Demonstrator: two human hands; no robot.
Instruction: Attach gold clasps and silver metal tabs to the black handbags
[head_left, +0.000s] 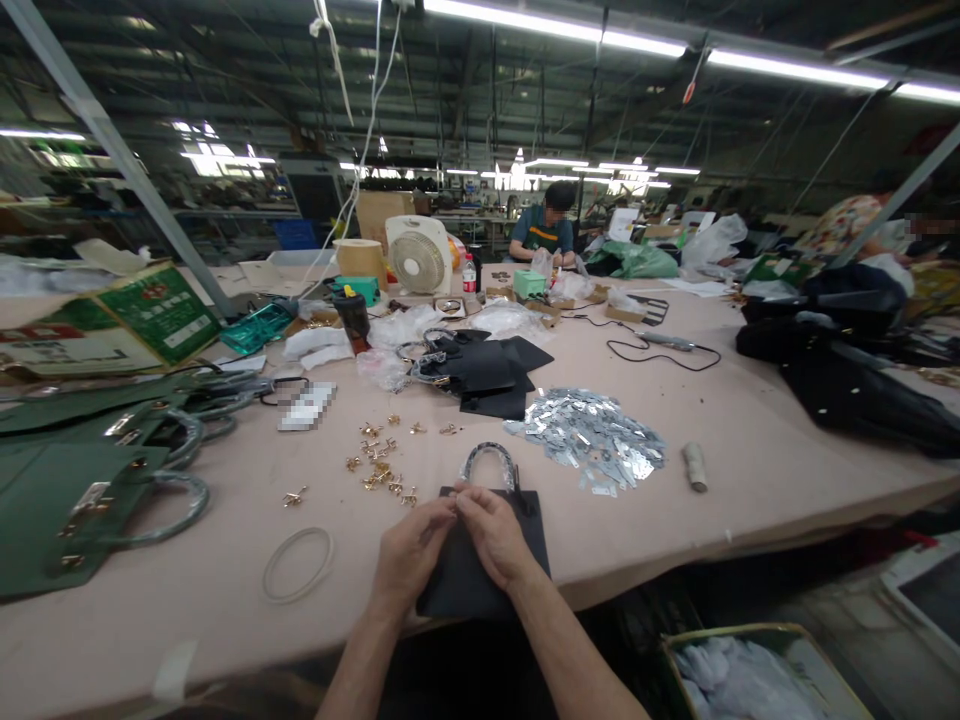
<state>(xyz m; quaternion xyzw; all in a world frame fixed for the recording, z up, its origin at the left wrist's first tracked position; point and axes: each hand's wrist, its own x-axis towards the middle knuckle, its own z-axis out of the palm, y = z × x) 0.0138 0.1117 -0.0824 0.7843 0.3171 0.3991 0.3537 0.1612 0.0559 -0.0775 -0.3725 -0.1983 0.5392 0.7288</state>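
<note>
A black bag panel (472, 575) lies in front of me at the table's near edge, with a plastic-wrapped curved handle (489, 452) standing up at its top. Over its upper left part, my left hand (412, 548) and my right hand (491, 530) meet with their fingertips pinched together near the handle's left end. Whatever sits between the fingertips is too small or hidden to make out. Small gold metal fittings (381, 472) lie loose to the left of the panel. A heap of flat silver metal plates (592, 435) spreads to its right.
Stacked black panels with handles (480, 365) lie farther back. Green bags (82, 500) cover the left side, near a clear ring (298, 565). A pale roll (694, 467) stands right of the plates. Across the table, a person (544, 228) sits beyond a white fan (420, 257).
</note>
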